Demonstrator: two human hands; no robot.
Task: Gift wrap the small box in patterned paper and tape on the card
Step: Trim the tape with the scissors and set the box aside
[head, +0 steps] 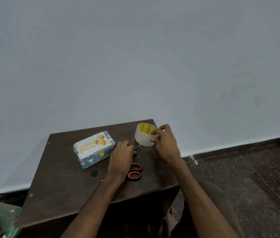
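I'm working bare-handed: my left hand (121, 157) and right hand (165, 141) are showing uncovered. My left forearm (98, 200) and right forearm (202, 194) are running bare to the view's bottom edge. My foot (171, 219) is showing bare too.

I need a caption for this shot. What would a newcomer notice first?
The wrapped box with its gold Happy Birthday card, on the left of the dark table. Next, the tape roll at the far right corner, gripped by the right hand while the left hand pinches a strip from it. Orange-handled scissors lie beside the left wrist.
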